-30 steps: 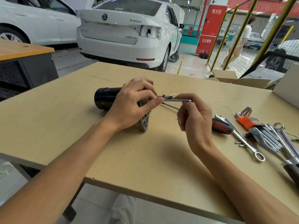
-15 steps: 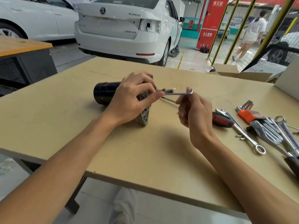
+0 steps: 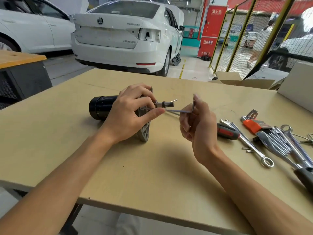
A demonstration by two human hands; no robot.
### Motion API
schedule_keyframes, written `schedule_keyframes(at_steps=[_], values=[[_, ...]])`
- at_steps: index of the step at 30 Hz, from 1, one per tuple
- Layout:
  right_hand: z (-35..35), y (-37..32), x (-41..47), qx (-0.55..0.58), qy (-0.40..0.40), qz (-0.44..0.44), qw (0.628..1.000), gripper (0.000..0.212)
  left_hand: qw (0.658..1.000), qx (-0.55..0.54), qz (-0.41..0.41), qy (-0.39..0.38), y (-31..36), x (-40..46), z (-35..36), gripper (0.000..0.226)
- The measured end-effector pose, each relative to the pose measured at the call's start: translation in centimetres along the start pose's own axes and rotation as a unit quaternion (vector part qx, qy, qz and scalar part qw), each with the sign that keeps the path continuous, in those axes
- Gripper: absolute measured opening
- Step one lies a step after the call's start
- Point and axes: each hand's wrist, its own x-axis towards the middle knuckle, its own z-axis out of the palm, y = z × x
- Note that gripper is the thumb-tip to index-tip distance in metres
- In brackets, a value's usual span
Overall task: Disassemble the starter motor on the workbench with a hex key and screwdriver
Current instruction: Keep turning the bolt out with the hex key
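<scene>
Starter motor (image 3: pixel 105 107) on its side mid-counter (image 3: pixel 152 167), hex key (image 3: pixel 183 111) engaged at its flange.

Left of the key, our left hand (image 3: pixel 128 114) wraps the motor's flange end, fingers curled round it, fingertip steadying the long arm. Right of the motor, our right hand (image 3: pixel 199 126) pinches the key's upright short arm. We judge the motor heavy, rigid and apt to roll: hold the flange, not the smooth black can. Further right lies the screwdriver (image 3: pixel 227 133), untouched.

Workshop bay, indoor, evenly lit.
Two white cars (image 3: pixel 125 38) parked on grey floor (image 3: pixel 67 68) beyond the bench; red fire cabinet (image 3: pixel 212 29) by yellow mesh fencing (image 3: pixel 240 36); orange-topped side table (image 3: pixel 18 57) left; cardboard box (image 3: pixel 237 80) right.
</scene>
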Motion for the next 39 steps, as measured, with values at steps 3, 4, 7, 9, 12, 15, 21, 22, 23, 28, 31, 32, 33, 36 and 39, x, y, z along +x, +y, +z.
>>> schedule_keyframes(at_steps=[3,4,7,9,12,15,21,22,23,28,31,32,33,36,39], values=[[0.01,-0.09,-0.20,0.012,-0.009,-0.002,1.000,0.048,1.000,0.000,-0.003,-0.003,0.07,-0.02,-0.08,0.040],[-0.02,-0.03,-0.21,0.015,-0.009,-0.002,1.000,0.046,1.000,-0.001,-0.002,-0.002,0.04,-0.10,-0.07,0.040],[0.04,0.03,-0.31,0.009,-0.016,-0.025,1.000,0.042,1.000,0.001,0.002,0.000,0.00,-0.11,-0.07,0.039],[0.03,0.12,-0.41,-0.010,-0.023,-0.055,0.998,0.032,1.000,0.005,-0.002,0.000,-0.05,-0.06,-0.07,0.039],[0.01,0.12,-0.49,-0.037,-0.012,-0.086,0.996,0.019,1.000,0.007,-0.004,0.001,-0.05,-0.12,0.00,0.039],[0.11,0.01,-0.56,-0.055,0.002,-0.103,0.993,0.028,1.000,-0.006,-0.011,-0.005,0.07,-0.11,-0.11,0.039],[0.26,0.24,-0.34,-0.067,0.042,-0.068,0.995,0.031,1.000,-0.011,-0.008,0.001,-0.13,-0.19,-0.05,0.037],[0.21,0.27,-0.19,-0.066,0.053,-0.053,0.995,0.029,1.000,-0.009,-0.006,0.001,-0.05,-0.16,-0.07,0.038],[0.13,0.32,-0.03,-0.066,0.059,-0.037,0.995,0.028,1.000,-0.007,-0.008,0.000,0.04,-0.07,-0.10,0.038],[0.12,0.32,-0.19,-0.025,0.020,-0.002,0.999,0.055,1.000,-0.006,-0.010,-0.005,-0.01,-0.20,-0.09,0.039],[0.29,-0.17,-0.19,-0.015,-0.009,-0.005,1.000,0.054,1.000,-0.005,0.003,0.001,0.08,-0.10,-0.15,0.039],[0.31,-0.18,-0.18,-0.016,-0.017,-0.008,1.000,0.055,1.000,-0.002,0.001,-0.001,0.17,0.05,-0.13,0.038],[0.26,-0.14,-0.21,-0.018,-0.020,-0.012,1.000,0.055,1.000,0.000,-0.001,-0.004,0.23,0.12,-0.13,0.037],[0.12,-0.06,-0.33,-0.005,-0.015,-0.038,0.999,0.047,1.000,0.002,0.004,0.000,0.01,-0.15,-0.02,0.037],[0.11,-0.03,-0.56,-0.022,-0.017,-0.077,0.997,0.033,1.000,0.001,-0.004,-0.009,0.04,-0.11,-0.11,0.040]])
